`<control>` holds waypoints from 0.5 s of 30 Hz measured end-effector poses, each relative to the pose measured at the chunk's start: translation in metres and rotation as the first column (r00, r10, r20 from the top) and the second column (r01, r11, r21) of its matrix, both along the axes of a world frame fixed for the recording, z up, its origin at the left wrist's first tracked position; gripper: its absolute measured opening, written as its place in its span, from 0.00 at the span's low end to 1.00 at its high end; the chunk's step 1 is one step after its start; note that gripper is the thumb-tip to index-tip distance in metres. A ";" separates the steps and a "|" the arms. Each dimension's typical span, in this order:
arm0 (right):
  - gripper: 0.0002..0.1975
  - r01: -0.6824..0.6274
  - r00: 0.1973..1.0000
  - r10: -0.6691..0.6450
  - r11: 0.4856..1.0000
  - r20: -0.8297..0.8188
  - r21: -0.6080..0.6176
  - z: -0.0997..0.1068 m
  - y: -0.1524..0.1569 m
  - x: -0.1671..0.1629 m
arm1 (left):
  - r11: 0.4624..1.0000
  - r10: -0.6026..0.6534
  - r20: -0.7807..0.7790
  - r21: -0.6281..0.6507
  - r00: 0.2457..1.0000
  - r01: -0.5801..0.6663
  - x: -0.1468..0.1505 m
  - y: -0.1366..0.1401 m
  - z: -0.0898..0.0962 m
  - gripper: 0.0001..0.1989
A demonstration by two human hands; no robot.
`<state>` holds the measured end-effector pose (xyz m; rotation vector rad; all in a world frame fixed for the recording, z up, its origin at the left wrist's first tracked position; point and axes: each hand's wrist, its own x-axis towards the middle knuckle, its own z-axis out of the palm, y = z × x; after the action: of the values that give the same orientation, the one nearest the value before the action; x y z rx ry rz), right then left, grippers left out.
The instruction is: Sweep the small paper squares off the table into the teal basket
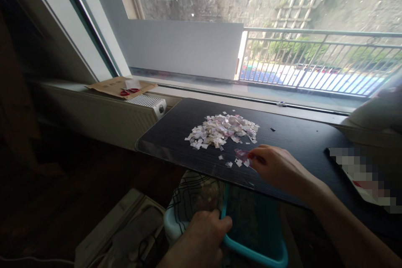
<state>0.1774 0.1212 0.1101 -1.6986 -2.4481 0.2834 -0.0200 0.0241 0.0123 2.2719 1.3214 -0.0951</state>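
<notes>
My left hand [205,232] is closed on the rim of a turquoise plastic bin [256,248], which stands below the front edge of the dark table [169,134]. Above the tabletop, my right hand [271,163] pinches a thin, see-through pinkish piece of plastic [241,155]. A few loose white scraps [230,164] lie beside and beneath that piece. Farther back is a heap of small cut paper scraps [220,130], white with some pink. The fingertips of my left hand are partly hidden behind the rim.
A pale bin with a black-lined bag [180,201] stands left of the turquoise one. Red-handled scissors [129,91] lie on a brown envelope [106,88] above the radiator [122,115]. A blurred-out flat object [361,176] rests at the table's right. A window runs behind.
</notes>
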 end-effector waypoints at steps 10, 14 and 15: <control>0.13 0.011 1.000 -0.012 1.000 -0.028 -0.029 -0.004 -0.014 0.021 | 0.999 -0.038 -0.011 -0.001 0.999 0.038 0.004 0.005 0.008 0.10; 0.12 -0.029 0.999 0.028 0.997 -0.021 -0.065 -0.005 -0.012 0.018 | 0.998 -0.055 -0.050 -0.034 0.997 0.053 0.005 0.006 0.013 0.10; 0.12 -0.031 0.999 0.031 0.997 -0.013 -0.074 -0.005 -0.013 0.018 | 0.998 -0.053 -0.046 -0.027 0.998 0.052 0.004 0.006 0.012 0.10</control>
<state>0.1958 0.1084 0.1050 -1.6836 -2.4868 0.3911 -0.0156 0.0304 0.0243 2.2957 1.2769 -0.1834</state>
